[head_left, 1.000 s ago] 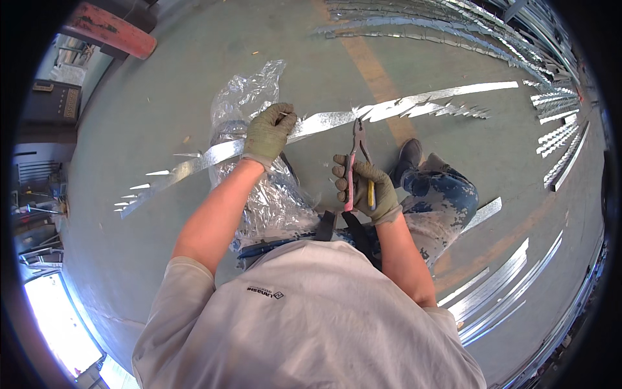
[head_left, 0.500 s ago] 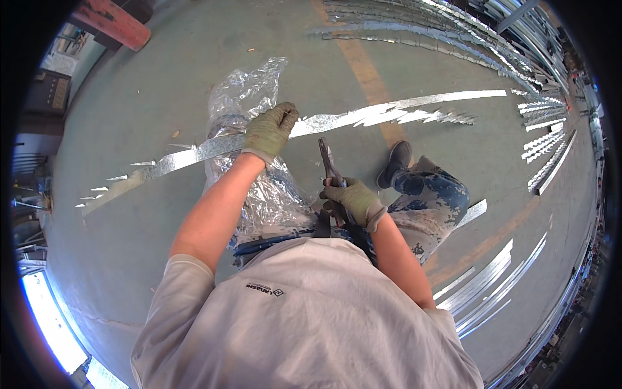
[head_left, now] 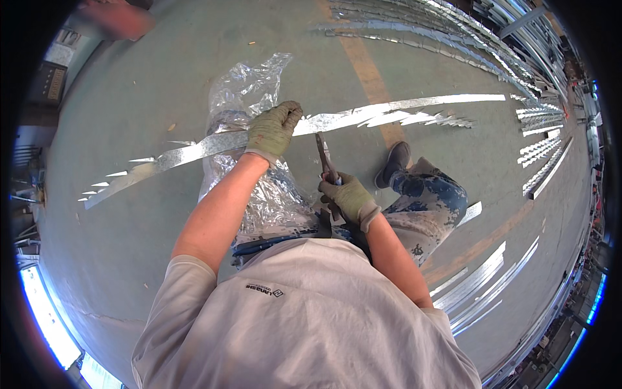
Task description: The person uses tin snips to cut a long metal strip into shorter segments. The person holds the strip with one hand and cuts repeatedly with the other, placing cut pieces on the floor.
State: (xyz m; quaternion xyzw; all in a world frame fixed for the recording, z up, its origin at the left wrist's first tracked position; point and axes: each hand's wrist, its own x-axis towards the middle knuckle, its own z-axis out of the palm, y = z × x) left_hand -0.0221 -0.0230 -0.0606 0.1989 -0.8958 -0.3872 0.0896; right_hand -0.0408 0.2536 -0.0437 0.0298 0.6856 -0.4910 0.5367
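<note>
My left hand [head_left: 273,128], in a worn green glove, is closed on the middle of a long, shiny sheet-metal strip [head_left: 223,144] with pointed, notched edges. The strip runs across in front of me, above the floor and over my left leg. In my right hand [head_left: 352,198], also gloved, is a pair of dark metal snips [head_left: 325,155]. Their jaws point away from me, and the tip lies just below the strip's near edge, right of my left hand. Whether the jaws touch the metal I cannot tell. Clear plastic film [head_left: 243,94] covers my left leg.
Rows of jagged metal strips [head_left: 414,39] lie at the far right, with shorter notched pieces [head_left: 539,149] nearer. Flat strips [head_left: 476,279] rest on the floor to my right. A yellow line [head_left: 366,68] crosses the green floor. A blurred red object [head_left: 123,21] is at the far left.
The snips have shifted slightly away from me, closer to the strip. My left hand and the strip have moved a little, the strip's left end rising slightly.
</note>
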